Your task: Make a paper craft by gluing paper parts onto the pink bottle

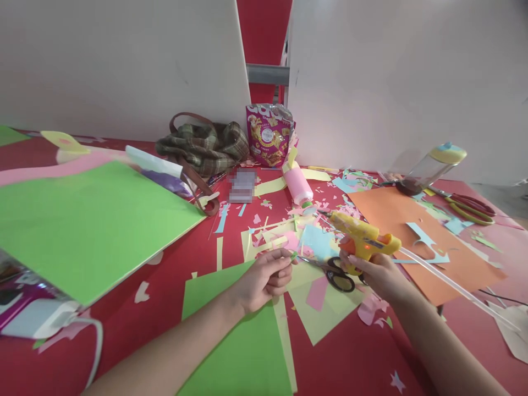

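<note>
In my right hand is a yellow hot glue gun, with a long clear glue stick trailing from its back and its nozzle pointing left. My left hand pinches a tiny green paper piece between thumb and fingertips, above a green paper sheet. Black-handled scissors lie under and beside the glue gun. Beyond the nozzle rests a pink paper-wrapped tube with a green end, lying on its side. Pale yellow paper lies between my two hands.
A stack of green sheets covers the left, near a white charger with its cable. Farther back are a plaid bag and a purple snack bag. Orange paper, a clear bottle and red-and-green-handled pliers lie right.
</note>
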A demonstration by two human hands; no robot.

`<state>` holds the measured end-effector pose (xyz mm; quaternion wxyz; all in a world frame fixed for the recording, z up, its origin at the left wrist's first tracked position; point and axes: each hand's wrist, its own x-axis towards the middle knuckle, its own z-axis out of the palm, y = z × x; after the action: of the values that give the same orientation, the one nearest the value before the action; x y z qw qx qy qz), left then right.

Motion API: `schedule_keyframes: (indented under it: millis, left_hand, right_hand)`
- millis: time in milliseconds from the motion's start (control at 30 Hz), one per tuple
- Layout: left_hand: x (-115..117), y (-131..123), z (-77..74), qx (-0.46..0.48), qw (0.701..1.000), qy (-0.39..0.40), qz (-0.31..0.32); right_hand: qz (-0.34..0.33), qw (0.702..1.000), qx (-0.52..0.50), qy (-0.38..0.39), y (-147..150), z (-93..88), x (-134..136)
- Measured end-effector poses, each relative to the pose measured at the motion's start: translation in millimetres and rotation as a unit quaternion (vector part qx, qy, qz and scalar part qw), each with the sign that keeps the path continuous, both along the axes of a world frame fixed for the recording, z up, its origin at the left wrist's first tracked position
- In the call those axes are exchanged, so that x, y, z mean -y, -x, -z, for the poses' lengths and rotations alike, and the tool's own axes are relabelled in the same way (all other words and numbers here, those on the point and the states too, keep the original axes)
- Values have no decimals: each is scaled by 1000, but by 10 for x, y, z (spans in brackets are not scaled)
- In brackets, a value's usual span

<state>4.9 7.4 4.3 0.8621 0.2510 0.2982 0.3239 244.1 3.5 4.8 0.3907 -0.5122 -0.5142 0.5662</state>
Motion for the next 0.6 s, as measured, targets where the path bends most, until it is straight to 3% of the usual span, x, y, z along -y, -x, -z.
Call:
schedule_keyframes:
  millis: [233,400,600]
  left_hand:
    - [-3,-19,31,-21,1000,-17,-15]
    - [-18,-27,55,-33,999,5,-43]
    - [-30,-18,52,-42,998,25,-44]
  right_hand:
    - [-38,983,162,-83,-3,-109,50]
    - [-131,946,248,-165,-13,-255,35]
    - [-167,908,315,-219,-46,-198,2]
